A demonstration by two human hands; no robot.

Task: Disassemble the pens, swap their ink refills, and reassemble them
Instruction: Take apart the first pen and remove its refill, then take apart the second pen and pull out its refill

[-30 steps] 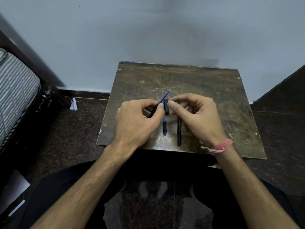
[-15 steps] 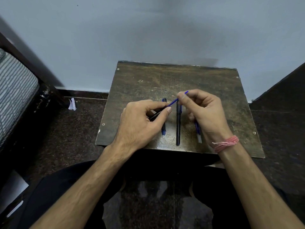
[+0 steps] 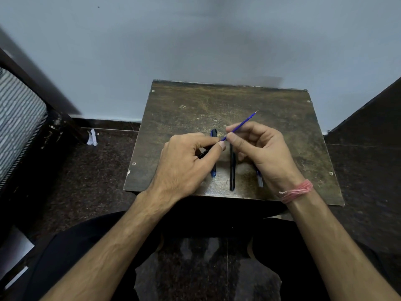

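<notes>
The left hand (image 3: 184, 166) is curled around a black barrel (image 3: 201, 153), thumb and forefinger pinching it near its open end, so that only a short dark stretch of it shows between the fingers; the rest is hidden under the palm. The right hand (image 3: 262, 153) pinches a thin blue refill (image 3: 240, 126) between thumb and forefinger at its lower part. The refill slants up and to the far right from that pinch, its fine tip free in the air above the table (image 3: 282, 109). Its lower end lies just at the left thumb tip, at the mouth of the barrel; whether it is still inside the barrel cannot be told. The two pinches sit almost touching, over the middle of the table. On the table beneath the hands lie three more pieces, all pointing near to far: a black and blue part (image 3: 213, 153) to the left, partly covered by the left fingers; a long black pen (image 3: 232, 170) in the middle, between the hands; and a blue part with a pale end (image 3: 259, 179) to the right, mostly hidden under the right hand. A pink thread band (image 3: 296, 191) circles the right wrist.
</notes>
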